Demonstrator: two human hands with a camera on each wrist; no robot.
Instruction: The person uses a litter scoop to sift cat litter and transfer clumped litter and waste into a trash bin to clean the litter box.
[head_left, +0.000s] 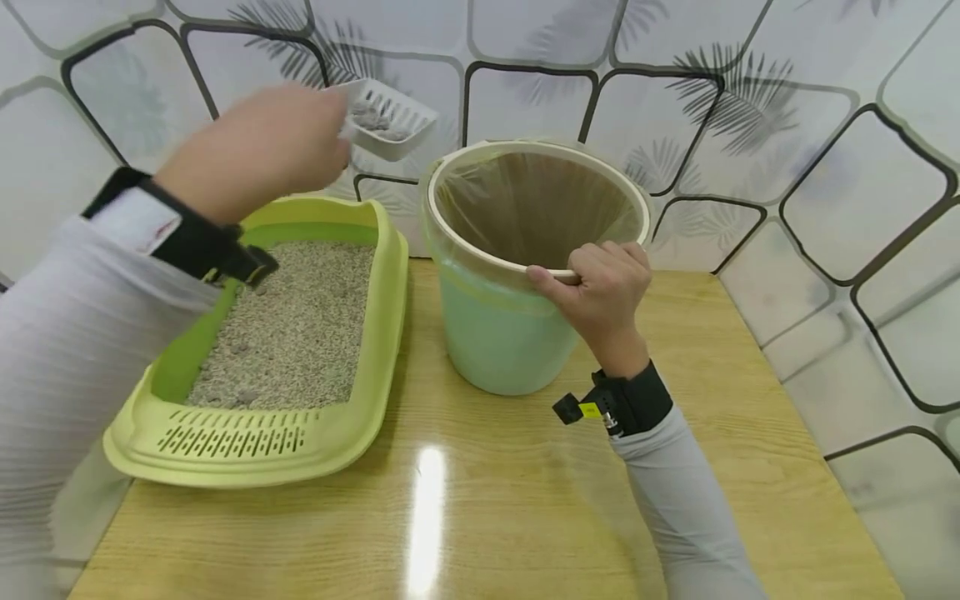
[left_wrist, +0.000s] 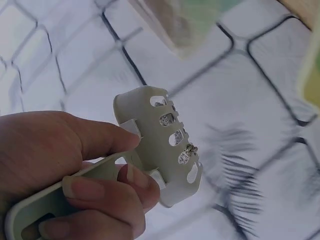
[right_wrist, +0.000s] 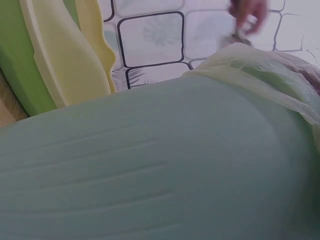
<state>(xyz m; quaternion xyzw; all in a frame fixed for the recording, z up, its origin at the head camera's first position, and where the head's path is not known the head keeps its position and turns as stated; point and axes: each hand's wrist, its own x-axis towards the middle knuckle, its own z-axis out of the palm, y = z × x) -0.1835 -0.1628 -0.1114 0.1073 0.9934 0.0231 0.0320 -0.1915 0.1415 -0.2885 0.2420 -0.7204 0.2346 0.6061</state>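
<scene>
High over the back of the green litter box [head_left: 341, 442], my left hand [head_left: 266, 154] grips a pale litter scoop [head_left: 392, 150] by its handle. Greyish litter clumps [head_left: 378, 125] lie in the scoop, and in the left wrist view some show through the slots of its basket [left_wrist: 145, 140]. My right hand [head_left: 603, 287] holds the near right rim of a mint-green trash bin [head_left: 502, 342], fingers over the edge and thumb along the rim. A thin translucent liner [head_left: 540, 208] covers the bin's inside and folds over its rim. The right wrist view shows mostly the bin's side [right_wrist: 150, 150], not my right hand's fingers.
Sandy litter [head_left: 307, 325] with a few darker clumps fills the litter box, left of the bin. Both stand on a wooden surface [head_left: 480, 517]. A patterned wall [head_left: 525, 92] rises close behind, and another wall [head_left: 847, 292] borders the right.
</scene>
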